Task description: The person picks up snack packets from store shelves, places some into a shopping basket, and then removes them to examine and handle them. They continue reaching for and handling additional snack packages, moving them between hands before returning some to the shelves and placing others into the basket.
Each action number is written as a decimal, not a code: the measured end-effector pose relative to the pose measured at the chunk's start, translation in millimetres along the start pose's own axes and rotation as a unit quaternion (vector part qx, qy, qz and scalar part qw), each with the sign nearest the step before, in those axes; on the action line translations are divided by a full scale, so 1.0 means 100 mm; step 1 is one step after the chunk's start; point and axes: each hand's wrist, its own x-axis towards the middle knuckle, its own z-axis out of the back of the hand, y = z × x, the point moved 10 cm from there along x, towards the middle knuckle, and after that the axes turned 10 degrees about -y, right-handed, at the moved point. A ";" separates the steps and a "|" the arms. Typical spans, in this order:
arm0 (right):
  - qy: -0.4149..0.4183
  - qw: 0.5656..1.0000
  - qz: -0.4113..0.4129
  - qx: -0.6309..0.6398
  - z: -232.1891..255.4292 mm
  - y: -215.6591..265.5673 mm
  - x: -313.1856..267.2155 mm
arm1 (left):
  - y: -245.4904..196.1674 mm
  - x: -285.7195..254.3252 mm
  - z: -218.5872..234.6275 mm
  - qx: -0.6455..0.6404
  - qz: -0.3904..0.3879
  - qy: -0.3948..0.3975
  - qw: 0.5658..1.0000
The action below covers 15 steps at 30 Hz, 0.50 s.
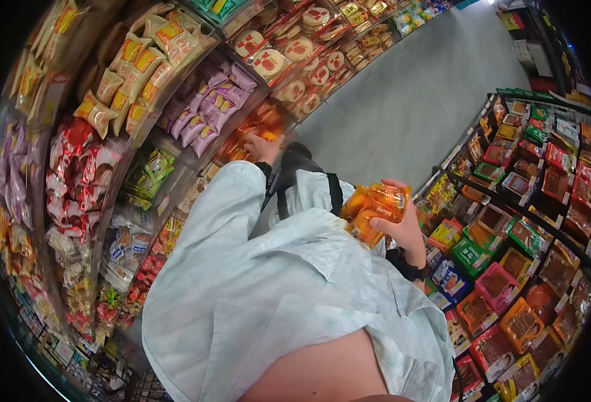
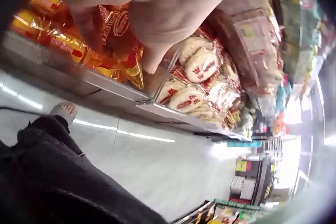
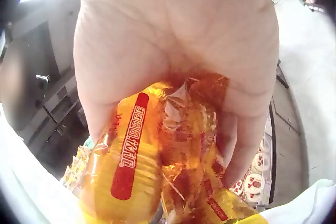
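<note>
On the right, the person's right hand (image 1: 408, 232) grips shiny orange clear-plastic food packets (image 1: 380, 205) in front of the pale blue shirt (image 1: 295, 275), thumb and fingers curled around them. On the left, the left hand (image 1: 264, 147) reaches into a shelf bin (image 2: 73, 73), thumb and fingers either side of a red-and-orange plastic packet (image 2: 119, 28); whether they pinch it, I cannot tell. Purple plastic packets (image 1: 219, 104) lie just left of that bin; round white red-printed biscuits (image 2: 201, 66) lie just beyond its far end.
</note>
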 end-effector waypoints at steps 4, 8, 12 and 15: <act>-0.027 1.000 -0.007 0.009 0.04 0.13 0.20 | 0.10 0.09 -0.28 -0.060 0.166 0.017 0.984; -0.027 0.999 -0.021 0.008 0.13 0.19 0.42 | 0.17 0.17 -0.66 -0.153 0.108 0.089 0.978; 0.005 1.000 -0.022 -0.007 0.17 0.33 0.68 | 0.56 0.29 -1.01 -0.151 0.181 0.130 0.963; 0.045 0.999 -0.013 0.004 0.23 0.41 0.90 | 0.56 0.18 -1.09 -0.201 0.241 0.229 0.922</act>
